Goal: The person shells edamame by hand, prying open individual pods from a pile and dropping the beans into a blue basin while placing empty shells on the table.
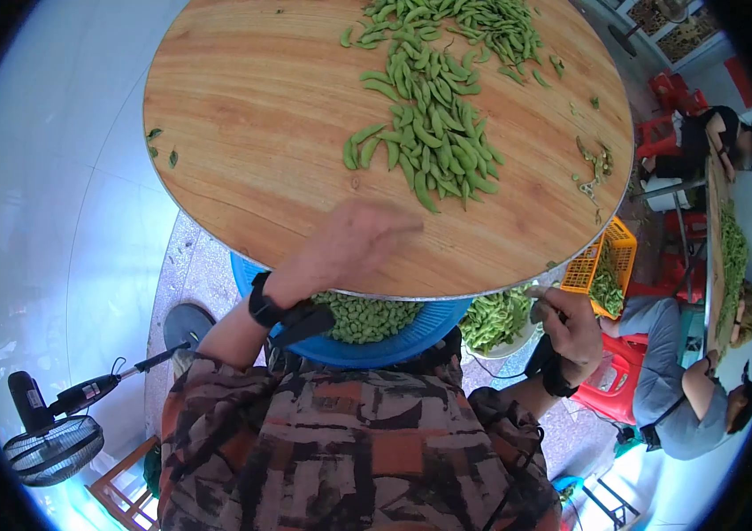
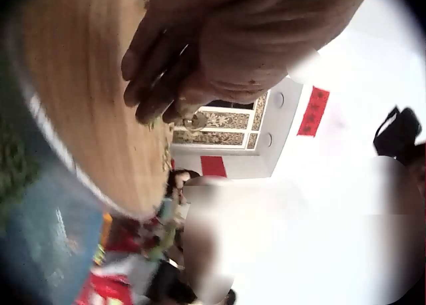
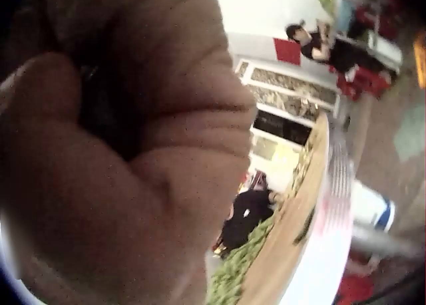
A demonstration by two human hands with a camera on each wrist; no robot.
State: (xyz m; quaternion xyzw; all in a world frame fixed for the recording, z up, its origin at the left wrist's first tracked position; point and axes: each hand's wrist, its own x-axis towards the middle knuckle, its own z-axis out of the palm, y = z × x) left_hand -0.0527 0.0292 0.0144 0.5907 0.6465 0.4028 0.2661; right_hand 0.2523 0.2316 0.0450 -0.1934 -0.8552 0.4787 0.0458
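Observation:
My left hand (image 1: 358, 243) is blurred over the near part of the round wooden table (image 1: 252, 133). Its fingers point right, just below a heap of green soybean pods (image 1: 438, 133). In the left wrist view a small green bit shows by the fingertips of the left hand (image 2: 219, 52). Past the table's near right edge, my right hand (image 1: 571, 327) is curled, thumb against the fingers, beside a bowl of green pods or husks (image 1: 495, 319). In the right wrist view the right hand (image 3: 180, 139) encloses a dark hollow; I cannot tell if anything is inside.
A blue basin (image 1: 305, 350) of small shelled green beans (image 1: 367, 319) sits at my lap, partly under the table edge. An orange crate (image 1: 579, 270) and red stool (image 1: 615, 376) stand to the right, near a seated person (image 1: 686, 389). A fan (image 1: 57, 447) is lower left.

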